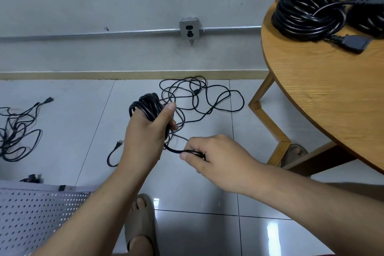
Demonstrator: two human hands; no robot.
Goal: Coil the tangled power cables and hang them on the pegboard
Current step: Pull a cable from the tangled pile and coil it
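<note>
Mid-task: coils (307, 14) on table (322, 93), upper right; half-wound coil (145, 106) gripped in left hand (148, 129), strand (174, 150) pinched in right hand (216, 158); left-edge tangle (16, 131) and pegboard (37, 214) hanging pending.

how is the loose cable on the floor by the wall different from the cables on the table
The loose cable sprawls in wide tangled loops on the tiles; the table cables sit wound in tight thick coils on the wooden table. The loose cable seems to feed the coil in the left hand; the table cables lie untouched. Both are black.
</note>
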